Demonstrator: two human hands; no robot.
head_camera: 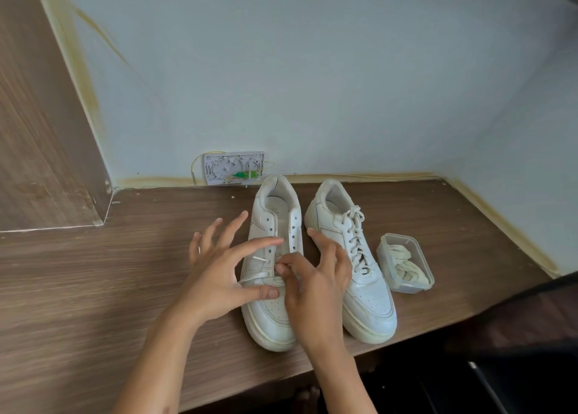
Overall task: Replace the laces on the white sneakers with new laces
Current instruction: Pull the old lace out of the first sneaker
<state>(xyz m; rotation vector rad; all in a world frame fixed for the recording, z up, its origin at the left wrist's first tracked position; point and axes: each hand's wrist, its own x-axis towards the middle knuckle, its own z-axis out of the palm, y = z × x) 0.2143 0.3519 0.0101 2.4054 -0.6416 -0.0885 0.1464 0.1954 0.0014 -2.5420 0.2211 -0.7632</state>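
Two white sneakers stand side by side on the wooden tabletop point(93, 276), toes toward the person; the left sneaker point(275, 257) has most eyelets bare, with only a white lace point(255, 276) across its lowest holes, while the right sneaker point(353, 257) is fully laced. The left hand point(219, 273) hovers with fingers spread, thumb on the toe; the right hand point(316, 282) pinches at the lace near the tongue. A clear plastic container point(405, 262) holding cream laces point(406, 268) sits just beside the right sneaker.
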